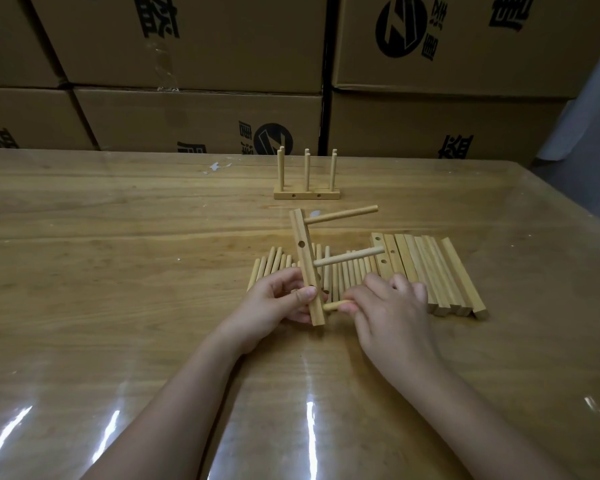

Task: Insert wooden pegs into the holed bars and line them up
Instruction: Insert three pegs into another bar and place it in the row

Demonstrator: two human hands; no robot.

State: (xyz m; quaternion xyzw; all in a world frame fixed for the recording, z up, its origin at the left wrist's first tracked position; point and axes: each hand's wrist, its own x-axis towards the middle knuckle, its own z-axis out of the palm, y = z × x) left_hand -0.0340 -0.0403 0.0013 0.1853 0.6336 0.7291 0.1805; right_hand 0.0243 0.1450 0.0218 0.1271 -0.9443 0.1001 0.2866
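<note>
1. The third peg (333,304) is being presented to the near-end hole of the holed bar (307,268), above the loose pegs (271,268), midway between the near and far edges of the worktop (118,237). Two seated pegs (347,257) are already projecting rightward.
2. Next, as judged, square alignment and a straight push are being called for.
3. The bar is being pinched in the left hand (278,299) grip, and the peg in the right hand (392,306) grip, fingers curled.

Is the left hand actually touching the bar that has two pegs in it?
Touching. The head view shows the left hand gripping the bar, its thumb pressed across the front face near the lower end.
</note>
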